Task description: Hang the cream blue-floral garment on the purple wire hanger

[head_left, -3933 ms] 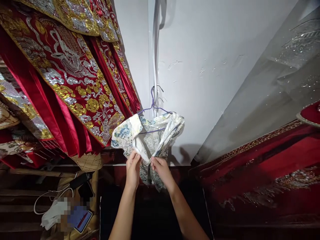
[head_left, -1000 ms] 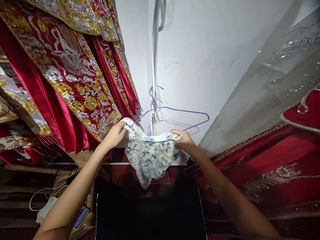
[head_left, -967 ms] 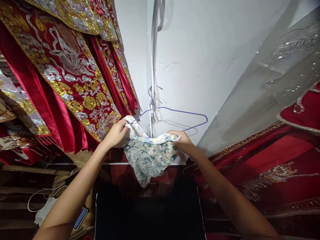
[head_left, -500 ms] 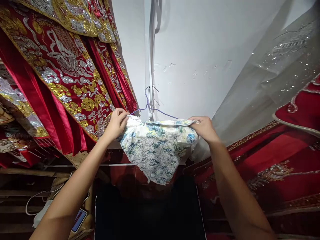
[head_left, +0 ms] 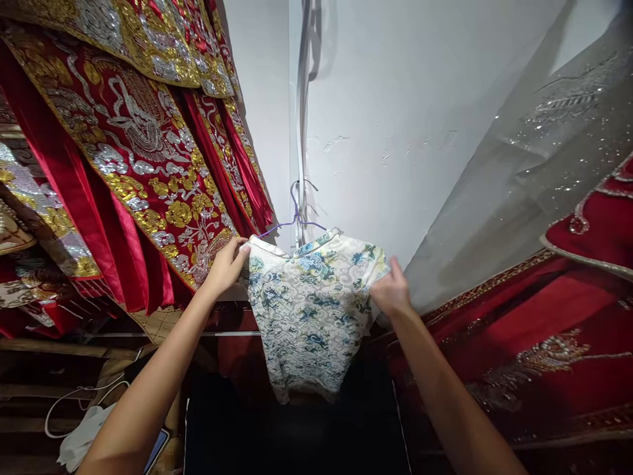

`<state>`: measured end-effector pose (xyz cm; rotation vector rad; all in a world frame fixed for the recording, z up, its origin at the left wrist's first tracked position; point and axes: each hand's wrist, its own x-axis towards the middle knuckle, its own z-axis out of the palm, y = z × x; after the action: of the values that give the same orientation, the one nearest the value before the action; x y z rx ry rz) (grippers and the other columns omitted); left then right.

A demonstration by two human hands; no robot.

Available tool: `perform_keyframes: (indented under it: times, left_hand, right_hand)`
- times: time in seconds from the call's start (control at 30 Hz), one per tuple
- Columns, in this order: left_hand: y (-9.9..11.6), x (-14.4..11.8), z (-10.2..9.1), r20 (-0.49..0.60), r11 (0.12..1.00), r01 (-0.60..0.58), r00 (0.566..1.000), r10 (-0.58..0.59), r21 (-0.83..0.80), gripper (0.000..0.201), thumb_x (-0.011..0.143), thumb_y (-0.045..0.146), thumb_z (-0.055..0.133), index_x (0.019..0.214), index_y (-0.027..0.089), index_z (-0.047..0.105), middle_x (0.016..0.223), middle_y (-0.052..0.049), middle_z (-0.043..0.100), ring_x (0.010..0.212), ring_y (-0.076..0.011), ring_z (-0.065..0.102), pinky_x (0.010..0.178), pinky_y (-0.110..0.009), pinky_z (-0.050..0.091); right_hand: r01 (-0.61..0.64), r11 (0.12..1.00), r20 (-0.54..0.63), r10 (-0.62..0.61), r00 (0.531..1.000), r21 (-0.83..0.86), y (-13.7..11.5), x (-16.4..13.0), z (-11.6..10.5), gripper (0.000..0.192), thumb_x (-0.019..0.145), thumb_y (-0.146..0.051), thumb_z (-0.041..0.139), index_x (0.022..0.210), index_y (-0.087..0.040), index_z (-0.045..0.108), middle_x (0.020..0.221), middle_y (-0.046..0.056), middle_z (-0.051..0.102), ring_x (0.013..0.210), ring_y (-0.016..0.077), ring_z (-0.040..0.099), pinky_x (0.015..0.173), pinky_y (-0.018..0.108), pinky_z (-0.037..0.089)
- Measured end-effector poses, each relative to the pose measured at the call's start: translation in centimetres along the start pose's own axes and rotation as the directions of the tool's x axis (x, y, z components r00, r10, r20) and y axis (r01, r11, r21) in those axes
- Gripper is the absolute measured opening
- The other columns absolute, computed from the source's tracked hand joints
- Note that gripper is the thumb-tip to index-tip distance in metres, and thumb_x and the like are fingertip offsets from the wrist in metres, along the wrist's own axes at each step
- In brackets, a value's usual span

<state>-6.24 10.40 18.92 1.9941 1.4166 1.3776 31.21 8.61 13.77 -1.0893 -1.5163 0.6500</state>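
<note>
A white short-sleeved top (head_left: 311,316) with a blue, green and yellow floral pattern hangs in front of me on a thin purple hanger (head_left: 297,214). The hanger's hook is up against a white upright pole (head_left: 299,132). My left hand (head_left: 228,265) is closed in a pinch on the top's left shoulder edge, close to the pale collar. At the opposite side, my right hand (head_left: 390,289) grips the sleeve edge, thumb pointing up; its fingertips are partly hidden by the cloth. The lower hem dangles in front of my dark clothing.
Red garments with gold and silver embroidery (head_left: 163,165) hang on the left. To the right are a sheer sparkly veil (head_left: 494,191) and a beaded red garment (head_left: 544,303). A slatted wooden rack (head_left: 30,402) at lower left holds a white cable, crumpled tissue (head_left: 82,435) and a partly hidden phone.
The top has dropped open, its front and hem now hanging lower with collar and sleeve showing. My right hand has moved down from the shoulder to the sleeve. My left hand has shifted slightly down.
</note>
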Motion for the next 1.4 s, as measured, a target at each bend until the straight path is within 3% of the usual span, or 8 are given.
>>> perform_keyframes:
  times: [0.3, 0.4, 0.53, 0.67, 0.8, 1.0, 1.2, 1.4]
  left_hand:
    - [5.4, 1.9, 1.2, -0.266, 0.989, -0.148, 0.953, 0.142, -0.001, 0.036, 0.093, 0.045, 0.054, 0.118, 0.021, 0.065, 0.123, -0.011, 0.060, 0.118, -0.0263, 0.053, 0.106, -0.042, 0.039]
    - [7.1, 2.7, 1.7, -0.003, 0.885, 0.066, 0.997, -0.076, -0.460, 0.047, 0.096, 0.055, 0.045, 0.113, 0.016, 0.065, 0.113, -0.014, 0.067, 0.103, -0.0242, 0.063, 0.094, -0.040, 0.049]
    - [8.0, 4.1, 2.4, 0.417, 0.571, 0.408, 0.901, -0.124, -0.712, 0.045, 0.093, 0.054, 0.052, 0.110, 0.013, 0.063, 0.125, -0.017, 0.065, 0.113, -0.0258, 0.063, 0.099, -0.041, 0.049]
    - [8.6, 5.3, 3.5, 0.384, 0.540, 0.378, 0.917, -0.106, -0.752, 0.026, 0.087, 0.037, 0.066, 0.102, 0.016, 0.062, 0.133, -0.014, 0.062, 0.123, -0.0249, 0.058, 0.108, -0.044, 0.042]
    - [8.9, 5.5, 4.0, 0.241, 0.524, 0.298, 0.954, -0.177, -0.798, 0.023, 0.082, 0.031, 0.071, 0.095, 0.016, 0.060, 0.124, -0.014, 0.066, 0.116, -0.0244, 0.062, 0.102, -0.043, 0.046]
    - [8.0, 2.2, 2.1, 0.378, 0.577, 0.448, 0.893, -0.245, -0.683, 0.029, 0.085, 0.030, 0.067, 0.107, 0.015, 0.058, 0.094, -0.006, 0.069, 0.067, -0.0118, 0.062, 0.060, -0.024, 0.048]
    - [10.2, -5.0, -1.4, 0.875, 0.953, 0.284, 0.482, -0.044, -0.109, 0.038, 0.091, 0.043, 0.060, 0.121, 0.020, 0.055, 0.086, -0.001, 0.066, 0.058, -0.0112, 0.060, 0.058, -0.024, 0.046]
    - [12.2, -5.1, -2.3, 0.888, 0.989, 0.071, 0.452, 0.082, -0.127, 0.023, 0.095, 0.025, 0.049, 0.117, 0.022, 0.056, 0.092, -0.004, 0.072, 0.062, -0.0122, 0.060, 0.056, -0.022, 0.047]
  right_hand:
    - [0.081, 0.927, -0.250, 0.013, 0.968, 0.365, -7.9, 2.8, 0.5, 0.036, 0.091, -0.054, 0.054, 0.106, -0.022, 0.058, 0.099, 0.008, 0.070, 0.096, 0.0258, 0.068, 0.077, 0.036, 0.056]
    - [0.046, 0.964, -0.047, -0.035, 0.998, 0.262, -11.5, -0.1, 2.9, 0.030, 0.091, -0.049, 0.057, 0.107, -0.024, 0.058, 0.096, 0.005, 0.068, 0.087, 0.0232, 0.067, 0.074, 0.033, 0.055]
    - [0.028, 0.999, 0.144, -0.032, 0.989, 0.027, -12.6, -2.9, 5.3, 0.022, 0.093, -0.040, 0.054, 0.108, -0.025, 0.059, 0.089, 0.004, 0.065, 0.082, 0.0223, 0.062, 0.076, 0.034, 0.052]
    - [0.050, 0.989, -0.068, -0.041, 0.997, 0.140, -10.3, 0.7, 5.4, 0.020, 0.094, -0.035, 0.046, 0.106, -0.022, 0.056, 0.096, 0.006, 0.064, 0.092, 0.0224, 0.062, 0.081, 0.033, 0.053]
    - [0.046, 0.987, 0.080, -0.059, 0.995, 0.155, -10.2, 2.0, 4.9, 0.025, 0.095, -0.034, 0.047, 0.113, -0.023, 0.059, 0.090, 0.003, 0.065, 0.081, 0.0188, 0.062, 0.073, 0.030, 0.053]
    - [0.241, 0.963, 0.686, -0.258, 0.680, 0.122, -12.3, -3.7, 5.0, 0.034, 0.089, -0.040, 0.064, 0.119, -0.024, 0.068, 0.103, 0.006, 0.070, 0.090, 0.0218, 0.065, 0.082, 0.036, 0.055]
    - [0.032, 0.986, 0.289, 0.017, 0.957, -0.162, -5.1, -2.1, 2.5, 0.044, 0.091, -0.044, 0.059, 0.133, -0.030, 0.058, 0.138, 0.007, 0.057, 0.123, 0.0287, 0.056, 0.103, 0.047, 0.045]
    - [-0.073, 0.994, 0.429, 0.101, 0.898, -0.082, -0.2, -3.6, 2.3, 0.042, 0.086, -0.050, 0.063, 0.119, -0.025, 0.069, 0.121, 0.007, 0.067, 0.114, 0.0285, 0.060, 0.098, 0.041, 0.049]
